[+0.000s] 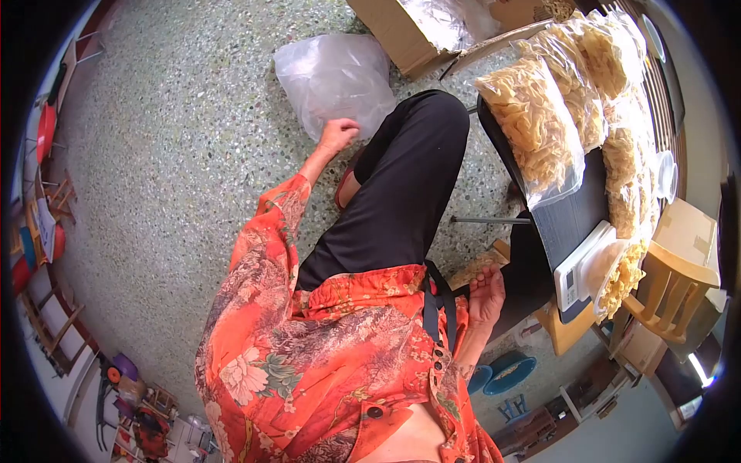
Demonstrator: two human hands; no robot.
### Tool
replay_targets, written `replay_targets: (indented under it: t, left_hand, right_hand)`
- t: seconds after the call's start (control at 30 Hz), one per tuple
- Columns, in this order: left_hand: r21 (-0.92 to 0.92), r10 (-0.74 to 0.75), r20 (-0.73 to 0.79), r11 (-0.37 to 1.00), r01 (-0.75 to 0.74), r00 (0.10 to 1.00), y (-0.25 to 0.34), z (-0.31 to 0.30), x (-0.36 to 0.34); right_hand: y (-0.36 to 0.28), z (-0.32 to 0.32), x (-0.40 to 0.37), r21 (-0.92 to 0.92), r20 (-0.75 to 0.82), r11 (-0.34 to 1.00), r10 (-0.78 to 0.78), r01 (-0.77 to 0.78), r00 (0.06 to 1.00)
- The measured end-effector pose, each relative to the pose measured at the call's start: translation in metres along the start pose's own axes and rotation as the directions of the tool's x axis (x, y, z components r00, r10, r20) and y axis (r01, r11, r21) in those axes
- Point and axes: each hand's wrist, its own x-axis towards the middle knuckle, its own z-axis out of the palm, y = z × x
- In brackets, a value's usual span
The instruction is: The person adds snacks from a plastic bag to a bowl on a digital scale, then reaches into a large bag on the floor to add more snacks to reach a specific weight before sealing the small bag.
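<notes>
My left hand (340, 133) reaches down past my left knee to the near edge of a clear plastic bag (333, 76) on the floor. Its fingers are curled and overlap the bag, but what they pinch, if anything, is hidden. Beside my right hip is my right hand (485, 298), its palm partly showing and its fingers loosely bent, with nothing visible in them. On a dark table to my right lie clear bags packed with pale yellow dried pieces (532, 123). A white scale (577, 270) carries a clear bowl of similar loose pieces (624, 279).
An open cardboard box (401, 35) stands ahead on the speckled floor (177, 154). The dark table (567, 212) is close at my right. Behind it are a wooden chair (671, 289) and another carton (683, 231). Blue basins (505, 374) sit behind my right side.
</notes>
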Motion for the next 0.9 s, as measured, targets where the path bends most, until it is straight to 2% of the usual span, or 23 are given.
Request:
replay_targets:
  t: [0.03, 0.07, 0.1, 0.13, 0.2, 0.23, 0.3, 0.33, 0.4, 0.43, 0.53, 0.6, 0.73, 0.8, 0.83, 0.9]
  left_hand:
    - [0.0, -0.002, 0.003, 1.0, 0.002, 1.0, -0.003, 0.001, 0.004]
    - [-0.127, -0.096, -0.235, 0.99, 0.068, 0.967, -0.006, 0.001, 0.01]
    - [-0.263, -0.213, -0.445, 0.96, 0.1, 0.87, -0.012, 0.0, 0.018]
    - [-0.264, -0.22, -0.441, 0.958, 0.108, 0.87, -0.011, -0.004, 0.027]
    - [-0.24, -0.288, -0.668, 0.956, 0.167, 0.687, -0.013, -0.011, 0.046]
    - [-0.243, -0.293, -0.667, 0.955, 0.172, 0.685, 0.004, -0.011, 0.044]
    - [-0.273, -0.394, -0.702, 0.918, 0.287, 0.593, 0.032, -0.015, 0.048]
    - [-0.275, -0.397, -0.703, 0.917, 0.289, 0.59, 0.022, -0.018, 0.057]
    - [-0.129, -0.342, -0.713, 0.922, 0.365, 0.613, 0.009, -0.024, 0.077]
    - [-0.131, -0.344, -0.711, 0.922, 0.366, 0.613, -0.001, -0.026, 0.087]
    - [-0.152, -0.321, -0.72, 0.938, 0.311, 0.615, -0.015, -0.026, 0.089]
    - [-0.296, -0.376, -0.625, 0.925, 0.238, 0.684, 0.002, -0.03, 0.074]
    - [-0.157, -0.271, -0.684, 0.961, 0.226, 0.677, -0.004, -0.032, 0.06]
    - [-0.369, -0.224, -0.648, 0.929, -0.042, 0.728, -0.005, -0.029, 0.042]
    - [-0.368, -0.223, -0.65, 0.929, -0.044, 0.727, 0.001, -0.032, 0.034]
    - [-0.49, -0.3, -0.509, 0.872, 0.015, 0.806, 0.008, -0.036, 0.02]
  right_hand:
    - [0.0, 0.001, -0.002, 0.011, -0.012, 1.0, 0.004, -0.004, 1.0]
    - [0.0, 0.001, -0.004, 0.021, -0.025, 1.0, 0.011, -0.01, 1.0]
    - [0.0, 0.001, -0.005, 0.02, -0.031, 1.0, 0.013, -0.013, 0.999]
    - [0.0, 0.001, -0.005, 0.015, -0.039, 1.0, 0.016, -0.016, 0.999]
    - [0.0, 0.004, -0.004, 0.006, -0.047, 1.0, 0.02, -0.019, 0.999]
    - [0.0, 0.005, -0.005, -0.011, -0.072, 1.0, 0.026, -0.027, 0.997]
    - [0.0, 0.011, -0.004, -0.029, -0.097, 0.999, 0.037, -0.04, 0.995]
    - [-0.001, 0.014, -0.005, -0.031, -0.104, 0.998, 0.046, -0.049, 0.994]
    - [0.0, 0.018, -0.003, -0.034, -0.112, 0.998, 0.053, -0.057, 0.992]
    - [0.001, 0.017, -0.002, -0.051, -0.096, 0.996, 0.063, -0.068, 0.993]
    - [0.0, 0.024, -0.004, -0.055, -0.102, 0.995, 0.074, -0.08, 0.992]
    - [0.001, 0.029, -0.005, -0.032, -0.118, 0.996, 0.078, -0.083, 0.99]
    - [0.002, 0.025, -0.004, -0.021, -0.094, 0.997, 0.076, -0.078, 0.993]
    - [0.003, 0.023, -0.003, -0.02, -0.08, 0.996, 0.08, -0.082, 0.994]
    - [0.004, 0.024, -0.002, -0.027, -0.077, 0.997, 0.076, -0.078, 0.994]
    - [0.003, 0.025, -0.002, -0.035, -0.072, 0.997, 0.072, -0.075, 0.995]
